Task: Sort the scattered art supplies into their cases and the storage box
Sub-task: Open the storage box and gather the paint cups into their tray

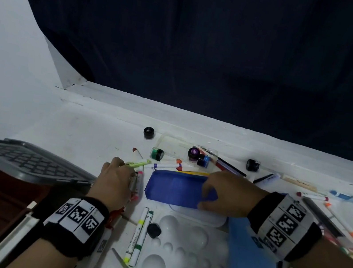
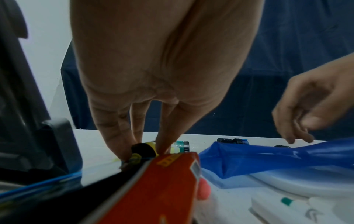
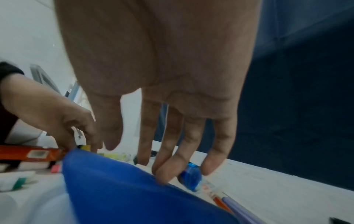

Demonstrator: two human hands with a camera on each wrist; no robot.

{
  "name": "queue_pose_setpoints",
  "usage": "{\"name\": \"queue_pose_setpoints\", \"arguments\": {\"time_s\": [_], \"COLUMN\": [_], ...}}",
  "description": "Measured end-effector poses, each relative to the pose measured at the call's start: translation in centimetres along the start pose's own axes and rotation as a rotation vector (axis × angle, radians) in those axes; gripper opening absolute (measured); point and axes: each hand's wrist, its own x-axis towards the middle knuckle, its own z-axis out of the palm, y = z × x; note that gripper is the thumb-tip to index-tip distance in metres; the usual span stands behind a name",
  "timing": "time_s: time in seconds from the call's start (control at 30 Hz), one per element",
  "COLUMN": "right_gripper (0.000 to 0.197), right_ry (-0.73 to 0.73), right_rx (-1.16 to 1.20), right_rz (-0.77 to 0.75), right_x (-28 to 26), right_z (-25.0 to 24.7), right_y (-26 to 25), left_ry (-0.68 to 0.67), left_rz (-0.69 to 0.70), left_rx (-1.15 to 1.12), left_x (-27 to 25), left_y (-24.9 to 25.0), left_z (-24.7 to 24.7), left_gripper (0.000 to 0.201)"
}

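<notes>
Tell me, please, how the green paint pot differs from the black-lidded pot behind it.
The green paint pot lies on its side; the black-lidded pot stands upright. The green paint pot shows green through its clear wall; the black-lidded pot shows no plain colour. Both are small round pots with dark lids.

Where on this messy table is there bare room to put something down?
Bare tabletop lies left of the black paint jar, beyond the grey lid. It is crowded around the blue pouch, among the markers at the right, and beside the palette.
</notes>
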Motion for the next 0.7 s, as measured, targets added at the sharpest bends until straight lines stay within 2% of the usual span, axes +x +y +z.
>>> {"name": "queue_pose_setpoints", "arguments": {"time_s": [0.13, 0.2, 0.3, 0.43, 0.57, 0.7], "right_gripper": [0.019, 0.021, 0.031, 0.029, 0.030, 0.022], "right_ry": [0.229, 0.302, 0.271, 0.181, 0.219, 0.371], "right_rx": [0.072, 0.072, 0.004, -0.093, -0.125, -0.010], "right_rz": [0.069, 0.116, 0.134, 0.179, 0.187, 0.150], "right_x": [2.5, 4.4, 6.9, 8.5, 8.2, 6.1], "right_z": [-0.5, -0.4, 0.3, 0.9, 0.8, -0.3], "right_y": [1.1, 1.9, 2.9, 3.2, 3.3, 2.4], "left_ry": [0.013, 0.035, 0.056, 0.077, 0.150, 0.204], "left_rz": [0.022, 0.022, 0.027, 0.045, 0.096, 0.149], "left_rx": [0.027, -0.011, -0.054, -0.100, -0.185, -0.358], "left_x": [0.0, 0.2, 0.1, 0.1, -0.2, -1.3], "left_y": [0.3, 0.2, 0.3, 0.2, -0.2, -0.3], "left_z": [0.0, 0.1, 0.1, 0.1, -0.1, -0.7], "left_gripper": [0.035, 0.035, 0.031, 0.033, 0.030, 0.029]}}
